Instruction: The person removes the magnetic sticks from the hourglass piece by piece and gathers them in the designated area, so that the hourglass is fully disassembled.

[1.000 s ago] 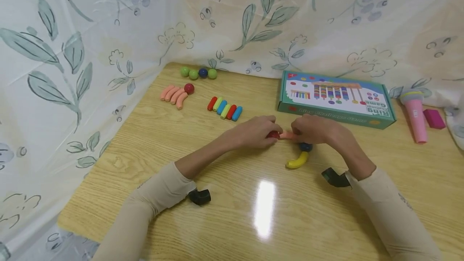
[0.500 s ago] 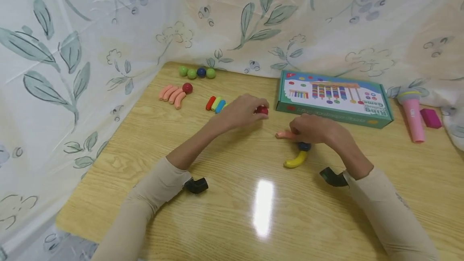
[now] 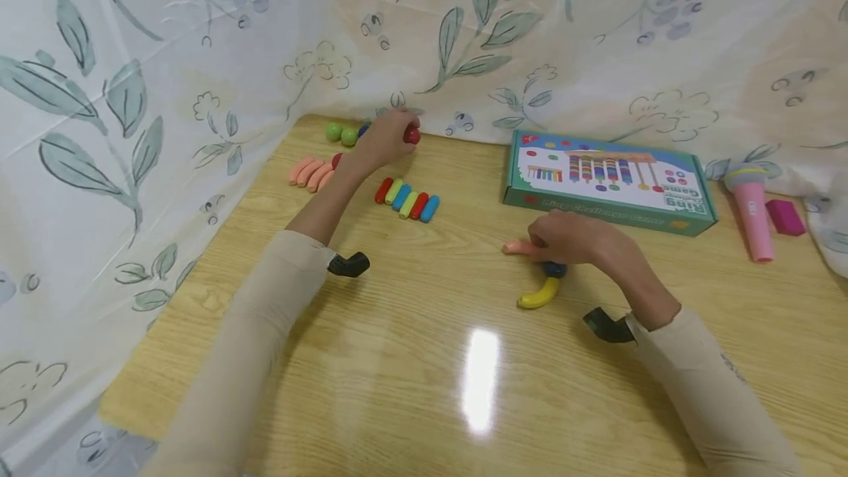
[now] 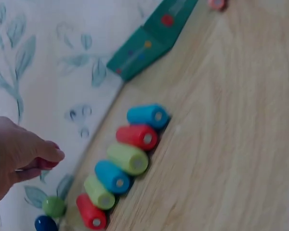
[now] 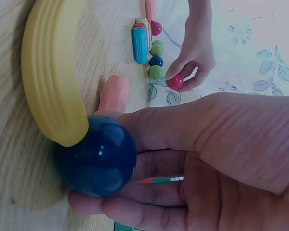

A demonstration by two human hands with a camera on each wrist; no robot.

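Note:
My left hand (image 3: 384, 142) pinches a red ball (image 3: 412, 136) at the back of the table, beside the right end of a row of green and blue balls (image 5: 156, 61). Thumb and fingertips are round the ball in the right wrist view. My right hand (image 3: 570, 235) stays low over the table, its fingers over the right end of a pink curved stick (image 3: 518, 247). A dark blue ball (image 5: 98, 156) sits against that hand, hiding some fingertips in the right wrist view. One end of a yellow curved stick (image 3: 538, 294) touches this blue ball.
Short red, green and blue sticks (image 3: 407, 199) lie in a row left of centre. Pink curved sticks (image 3: 308, 173) lie far left beside another red ball (image 3: 337, 160). At the back right are a game box (image 3: 609, 182), a pink microphone (image 3: 752, 216) and a magenta block (image 3: 786, 217).
My left hand has taken the red ball from the pink stick's left end and carried it left and back to the ball row. The right hand has stayed in place.

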